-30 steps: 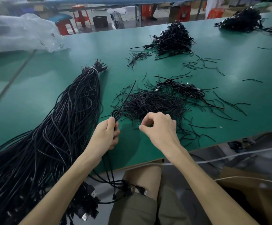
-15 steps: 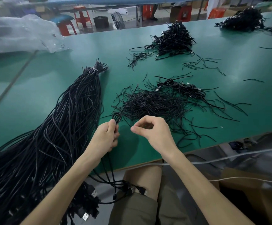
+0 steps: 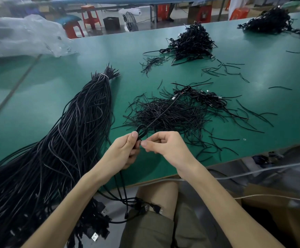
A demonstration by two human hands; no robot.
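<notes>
Two hands nearly touching over the near edge of the bench: left hand wrapped round a folded black cable, thumb up along it, a small loop poking out just above the thumb tip; right hand curled, thumb and forefinger pinching the same cable right under that loop, beside the left thumb. From the loop, one strand running away and rightward to a plug end beyond both hands. From below the left fist, more strands hanging past the bench edge toward the lap. Just beyond the knuckles, a loose pile of short black ties. Close to the left of the left hand, a thick bundle of long cables, bound at its far tip. Far beyond the right hand, a heap of coiled cables.
</notes>
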